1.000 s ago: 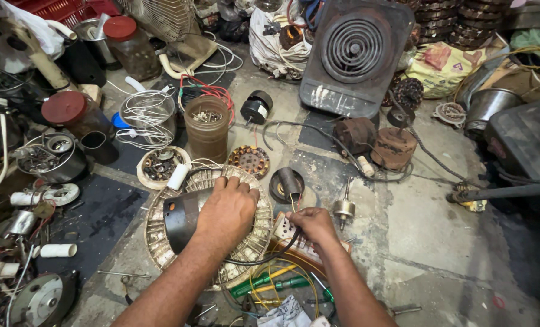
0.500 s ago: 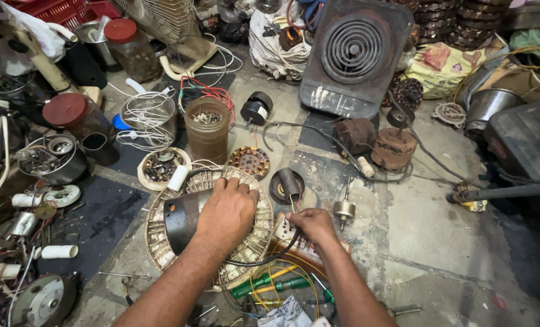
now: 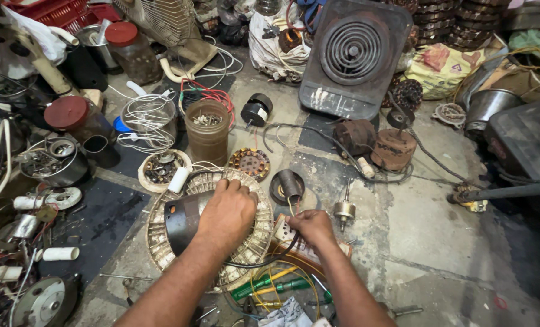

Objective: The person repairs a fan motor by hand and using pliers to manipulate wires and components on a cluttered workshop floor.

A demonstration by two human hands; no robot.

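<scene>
A stained concrete floor (image 3: 415,242) carries a round fan stator (image 3: 161,236), a jar of screws (image 3: 207,130) and a rusty motor (image 3: 394,148).

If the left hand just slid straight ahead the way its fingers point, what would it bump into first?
The left hand lies on the round wound stator, fingers pointing up and slightly right. Past the rim it would probably first meet the small copper-coil disc, though depth is hard to judge.

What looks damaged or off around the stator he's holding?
The rusty motor right of the stator is corroded brown, with its frayed cord trailing across the floor. Loose screws lie scattered near the left hand. The right hand pinches thin wires.
</scene>
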